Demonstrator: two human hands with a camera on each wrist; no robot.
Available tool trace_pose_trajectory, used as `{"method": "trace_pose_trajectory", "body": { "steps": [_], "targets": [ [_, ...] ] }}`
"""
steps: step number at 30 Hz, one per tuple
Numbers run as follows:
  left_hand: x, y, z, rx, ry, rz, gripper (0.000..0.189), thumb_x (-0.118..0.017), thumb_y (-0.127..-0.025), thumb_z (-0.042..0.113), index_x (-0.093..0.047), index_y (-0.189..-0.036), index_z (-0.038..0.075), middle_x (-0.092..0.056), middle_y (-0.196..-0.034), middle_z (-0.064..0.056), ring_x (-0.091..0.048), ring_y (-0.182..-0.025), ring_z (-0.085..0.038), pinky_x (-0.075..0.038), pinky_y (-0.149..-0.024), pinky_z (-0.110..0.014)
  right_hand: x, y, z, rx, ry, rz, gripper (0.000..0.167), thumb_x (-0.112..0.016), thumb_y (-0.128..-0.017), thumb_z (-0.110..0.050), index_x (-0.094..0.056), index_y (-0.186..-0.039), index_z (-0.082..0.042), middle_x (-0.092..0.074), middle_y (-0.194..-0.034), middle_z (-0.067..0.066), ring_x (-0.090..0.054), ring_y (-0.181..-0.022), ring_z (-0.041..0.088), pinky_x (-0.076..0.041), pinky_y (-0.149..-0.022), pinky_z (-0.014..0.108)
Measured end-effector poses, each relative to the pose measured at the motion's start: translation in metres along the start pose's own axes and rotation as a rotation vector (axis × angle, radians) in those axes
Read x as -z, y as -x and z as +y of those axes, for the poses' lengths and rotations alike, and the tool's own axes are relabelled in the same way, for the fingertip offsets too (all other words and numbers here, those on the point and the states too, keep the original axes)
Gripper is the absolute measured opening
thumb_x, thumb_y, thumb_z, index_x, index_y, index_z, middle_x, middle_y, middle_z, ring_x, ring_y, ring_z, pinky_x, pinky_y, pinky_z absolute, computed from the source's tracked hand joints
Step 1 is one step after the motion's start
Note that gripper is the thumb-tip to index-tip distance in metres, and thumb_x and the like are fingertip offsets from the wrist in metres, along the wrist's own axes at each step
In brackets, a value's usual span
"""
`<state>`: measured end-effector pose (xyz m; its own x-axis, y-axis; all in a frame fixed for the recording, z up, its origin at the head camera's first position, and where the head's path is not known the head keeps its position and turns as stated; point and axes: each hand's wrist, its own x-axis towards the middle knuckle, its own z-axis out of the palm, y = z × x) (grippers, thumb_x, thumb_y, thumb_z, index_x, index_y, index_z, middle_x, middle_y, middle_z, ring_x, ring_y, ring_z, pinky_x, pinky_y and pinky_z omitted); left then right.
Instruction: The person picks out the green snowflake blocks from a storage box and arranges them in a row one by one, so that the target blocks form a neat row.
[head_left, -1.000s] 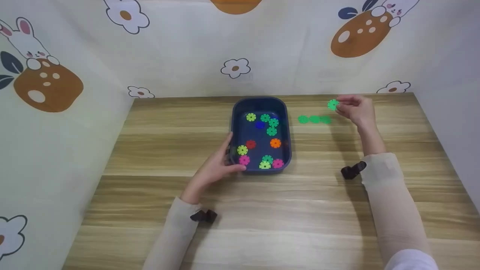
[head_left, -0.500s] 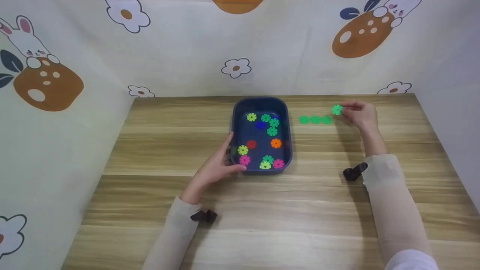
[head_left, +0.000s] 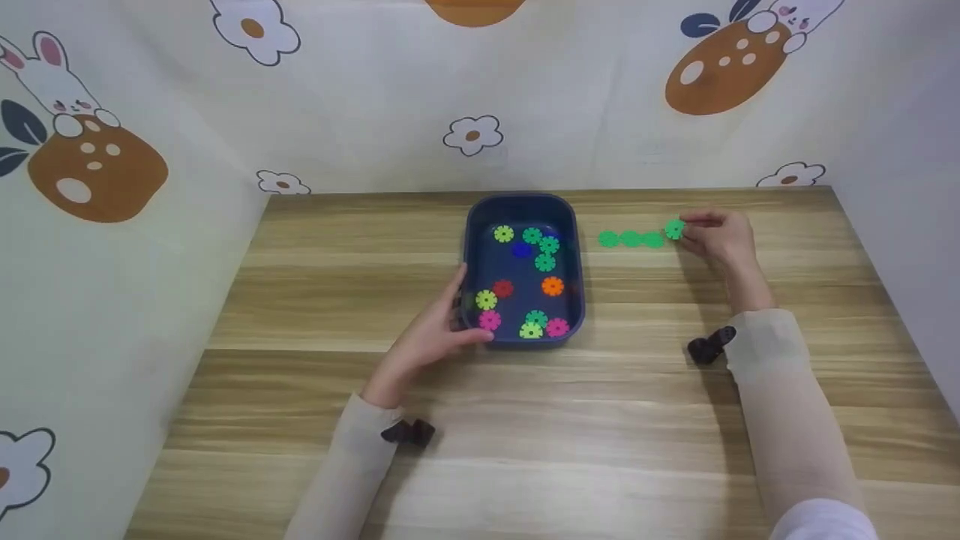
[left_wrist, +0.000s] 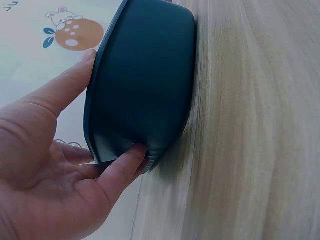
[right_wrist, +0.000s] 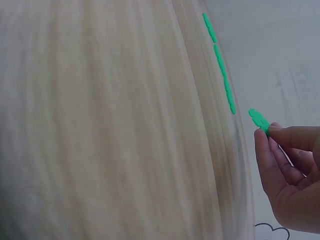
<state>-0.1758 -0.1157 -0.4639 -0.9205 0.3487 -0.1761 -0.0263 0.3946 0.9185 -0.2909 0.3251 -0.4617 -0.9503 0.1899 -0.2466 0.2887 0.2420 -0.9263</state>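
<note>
Lowered since the earlier frames, the bright green, notched round plastic disc (head_left: 675,229) has come nearer the right end of a row of three matching green discs (head_left: 631,239). The right hand (head_left: 724,238) pinches it between thumb and fingers. From the head it looks almost at the last piece; the right wrist view shows it tilted, raised and apart from the row. That row lies near the far edge of the wood-grain tabletop (head_left: 600,450), separated by a narrow gap from the dark blue, rounded rectangular tray (head_left: 521,304). Open wood runs right of the right hand and broadly in front of the tray. The left hand (head_left: 426,331) grips the tray's near left corner. Only the head view shows the multicoloured notched discs (head_left: 552,286) inside; the left wrist view reveals the smooth outer wall, with fingers against it.
</note>
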Motion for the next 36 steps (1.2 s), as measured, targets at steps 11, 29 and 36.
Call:
{"method": "trace_pose_trajectory", "body": {
  "steps": [11, 29, 36],
  "targets": [
    [0.000, -0.001, -0.002, -0.002, -0.022, 0.007, 0.112, -0.083, -0.081, 0.027, -0.006, -0.162, 0.025, -0.018, -0.167, -0.014, -0.043, -0.143, -0.033, -0.045, -0.112, -0.042, 0.000, -0.002, 0.003, -0.018, 0.062, -0.028, 0.034, -0.063, -0.093, 0.004, -0.060, -0.126, 0.009, -0.067, -0.081, -0.016, -0.066, -0.078, -0.005, -0.059, -0.079, 0.016],
    [-0.001, -0.001, -0.001, -0.002, -0.029, 0.015, 0.109, -0.082, -0.083, 0.020, -0.007, -0.162, 0.024, -0.021, -0.166, -0.015, -0.040, -0.145, -0.032, -0.043, -0.114, -0.043, 0.000, 0.008, 0.000, -0.038, 0.140, 0.016, 0.038, -0.062, -0.097, -0.012, -0.058, -0.130, 0.006, -0.066, -0.100, -0.005, -0.065, -0.087, -0.001, -0.057, -0.082, 0.015],
    [-0.001, -0.001, -0.002, 0.000, -0.019, 0.008, 0.110, -0.082, -0.083, 0.022, -0.006, -0.162, 0.023, -0.018, -0.167, -0.014, -0.039, -0.146, -0.033, -0.043, -0.114, -0.043, 0.000, 0.009, -0.003, -0.024, 0.122, 0.019, 0.038, -0.064, -0.096, -0.016, -0.059, -0.128, 0.005, -0.067, -0.090, -0.012, -0.064, -0.082, -0.001, -0.057, -0.075, 0.014]
  ]
}}
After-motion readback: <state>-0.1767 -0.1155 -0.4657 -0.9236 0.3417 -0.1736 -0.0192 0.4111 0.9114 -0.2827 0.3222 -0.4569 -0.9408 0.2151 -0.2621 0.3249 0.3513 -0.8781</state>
